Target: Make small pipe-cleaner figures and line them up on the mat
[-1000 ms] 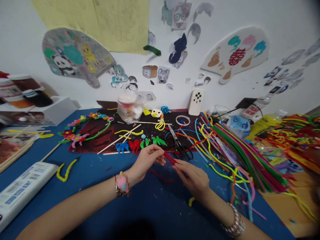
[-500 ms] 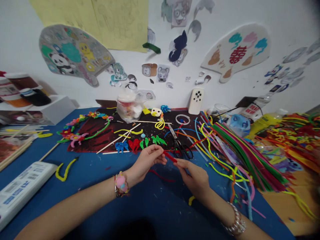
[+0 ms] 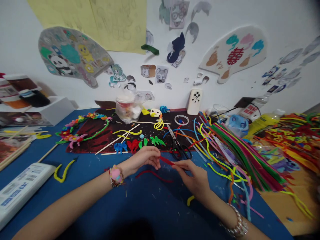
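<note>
A red pipe cleaner (image 3: 166,161) runs between my left hand (image 3: 144,158) and my right hand (image 3: 192,176), and both pinch it. Its thin lower length (image 3: 152,174) curves across the blue tabletop (image 3: 155,200) beneath my wrists. Just past my right fingers lie black-handled scissors (image 3: 178,145), not touched by either hand. Small red and blue pipe-cleaner shapes (image 3: 133,145) sit on the dark red mat (image 3: 86,143), a little beyond my left hand. A beaded bracelet and a pink pompom band (image 3: 115,175) circle my left wrist.
A thick bundle of coloured pipe cleaners (image 3: 246,156) lies to the right, with a tangled pile (image 3: 290,143) beyond it. A white box (image 3: 22,183) lies at the left front. A pipe-cleaner flower garland (image 3: 82,125) rests on the mat. Decorated wall stands behind.
My left hand has shifted left and turned flatter, stretching the red pipe cleaner more level between my hands. Its lower length now reaches further left. The view has tilted slightly.
</note>
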`<state>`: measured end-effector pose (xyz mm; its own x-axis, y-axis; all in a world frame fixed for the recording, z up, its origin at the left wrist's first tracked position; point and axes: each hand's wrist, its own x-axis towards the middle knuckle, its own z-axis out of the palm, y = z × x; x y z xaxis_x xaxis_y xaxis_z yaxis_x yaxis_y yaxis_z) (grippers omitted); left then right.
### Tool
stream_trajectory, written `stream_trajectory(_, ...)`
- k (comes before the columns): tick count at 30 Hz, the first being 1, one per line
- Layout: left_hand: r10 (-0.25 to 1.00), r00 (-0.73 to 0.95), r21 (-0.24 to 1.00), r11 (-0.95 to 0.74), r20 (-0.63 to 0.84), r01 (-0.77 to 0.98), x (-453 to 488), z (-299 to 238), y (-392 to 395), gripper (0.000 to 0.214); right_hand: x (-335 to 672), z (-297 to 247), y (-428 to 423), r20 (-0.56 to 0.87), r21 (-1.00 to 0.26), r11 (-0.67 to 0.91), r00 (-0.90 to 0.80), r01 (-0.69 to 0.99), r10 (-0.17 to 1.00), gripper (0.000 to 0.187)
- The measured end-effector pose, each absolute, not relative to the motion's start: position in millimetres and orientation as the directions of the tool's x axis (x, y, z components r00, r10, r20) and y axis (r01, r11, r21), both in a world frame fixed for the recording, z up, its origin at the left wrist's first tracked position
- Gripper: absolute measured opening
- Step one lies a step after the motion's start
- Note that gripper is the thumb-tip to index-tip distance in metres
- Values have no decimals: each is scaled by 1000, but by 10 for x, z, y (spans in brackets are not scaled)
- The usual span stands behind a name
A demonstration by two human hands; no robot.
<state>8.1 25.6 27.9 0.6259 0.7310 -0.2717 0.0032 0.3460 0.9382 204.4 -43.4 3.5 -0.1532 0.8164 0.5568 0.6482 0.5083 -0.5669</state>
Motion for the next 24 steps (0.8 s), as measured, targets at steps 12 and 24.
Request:
stream_trajectory(12,506,841,764,-462,-190,450,14,493,74,23,2007,50,-414,433,-640,548,-336,539,837,11)
stream_trajectory(24,536,810,924,-131,-239,360,143,303,49,24,2054,57,-288,-31,-999,-32,-183,-4,983,13)
